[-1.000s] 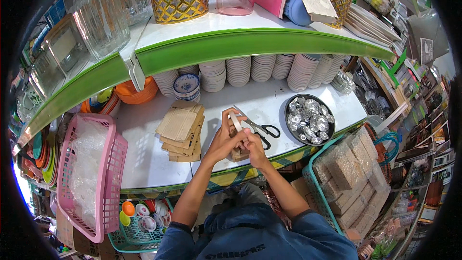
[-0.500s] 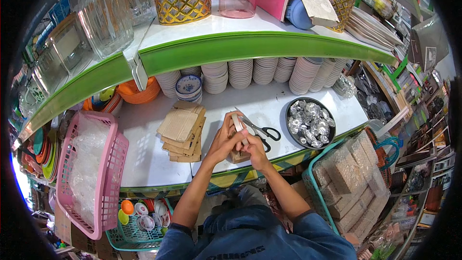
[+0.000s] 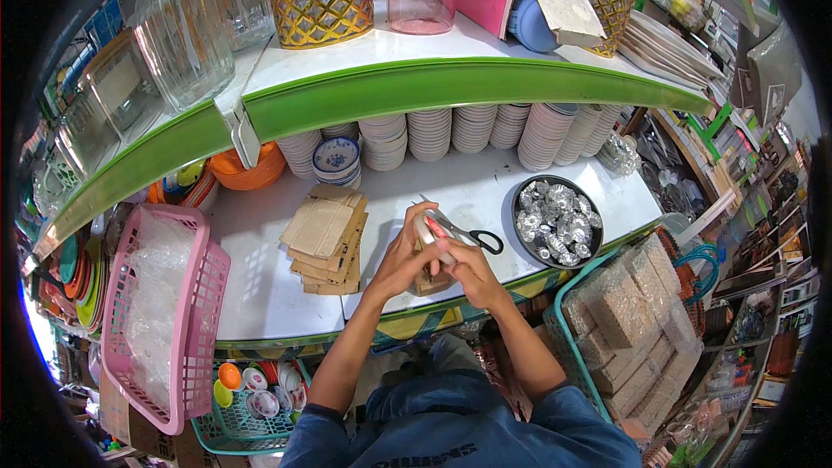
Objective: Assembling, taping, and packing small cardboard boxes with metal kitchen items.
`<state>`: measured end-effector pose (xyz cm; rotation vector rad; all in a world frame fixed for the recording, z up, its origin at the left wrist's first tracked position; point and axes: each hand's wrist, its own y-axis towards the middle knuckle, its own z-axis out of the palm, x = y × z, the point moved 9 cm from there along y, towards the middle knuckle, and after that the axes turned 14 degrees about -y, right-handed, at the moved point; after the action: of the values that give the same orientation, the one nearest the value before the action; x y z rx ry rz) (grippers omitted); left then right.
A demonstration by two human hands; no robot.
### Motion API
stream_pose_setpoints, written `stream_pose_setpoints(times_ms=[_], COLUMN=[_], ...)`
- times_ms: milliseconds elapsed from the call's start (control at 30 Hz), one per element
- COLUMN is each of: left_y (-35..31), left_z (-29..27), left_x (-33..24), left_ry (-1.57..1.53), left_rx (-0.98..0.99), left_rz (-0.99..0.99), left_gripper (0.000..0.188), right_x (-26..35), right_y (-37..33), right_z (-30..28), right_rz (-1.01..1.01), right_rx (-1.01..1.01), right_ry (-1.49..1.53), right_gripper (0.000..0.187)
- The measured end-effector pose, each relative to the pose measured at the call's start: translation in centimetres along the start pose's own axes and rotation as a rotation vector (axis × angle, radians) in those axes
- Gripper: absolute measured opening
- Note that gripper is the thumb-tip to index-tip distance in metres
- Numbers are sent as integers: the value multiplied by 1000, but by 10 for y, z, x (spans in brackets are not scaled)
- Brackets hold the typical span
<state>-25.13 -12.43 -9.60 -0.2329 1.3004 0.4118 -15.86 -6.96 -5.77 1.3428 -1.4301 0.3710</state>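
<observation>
My left hand (image 3: 400,260) is closed around a roll of tape (image 3: 430,227), a pale ring with a red inner side. My right hand (image 3: 473,272) has its fingers pressed against the lower right edge of the roll; its fingertips are partly hidden. Just behind the hands lies a pair of black-handled scissors (image 3: 490,243), one handle covered by my right hand. Beneath the hands a brown cardboard piece (image 3: 430,284) rests near the counter's front edge. To the left is a loose stack of flat cardboard pieces (image 3: 319,227).
A black round pan (image 3: 597,251) holds crinkled silver foil moulds. Stacked bowls (image 3: 428,134) line the back under a green-edged shelf (image 3: 451,91). A pink basket (image 3: 192,329) stands left, a teal basket (image 3: 568,342) with wrapped blocks right, and another teal basket (image 3: 234,442) lower left.
The roll has tilted between my hands, so its red inner side shows. My right hand has shifted slightly right and up and now covers one scissors handle.
</observation>
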Motion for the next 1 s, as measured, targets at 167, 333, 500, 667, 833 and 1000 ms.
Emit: stream_pose_setpoints(times_ms=[167,333,500,667,833,1000], left_y=[7,3,1,5,-1,1], left_z=[-4,8,-3,7,4,0], left_x=[2,-6,3,-4,-12,-3], left_ry=[-106,184,-183,55,19,-174], left_rx=[85,70,79,148,59,138], left_rz=[39,165,-56,138,103,33], left_gripper=[58,53,59,64,63,67], right_x=[-2,-12,4,-14,-4,5], right_y=[-1,-5,3,-5,-1,2], right_z=[3,5,11,5,8,8], right_rz=[-6,28,13,-4,43,-32], right_rx=[78,63,135,51,91,66], right_ry=[-90,-17,-14,-31,37,-16], right_gripper=[22,21,23,24,27,30])
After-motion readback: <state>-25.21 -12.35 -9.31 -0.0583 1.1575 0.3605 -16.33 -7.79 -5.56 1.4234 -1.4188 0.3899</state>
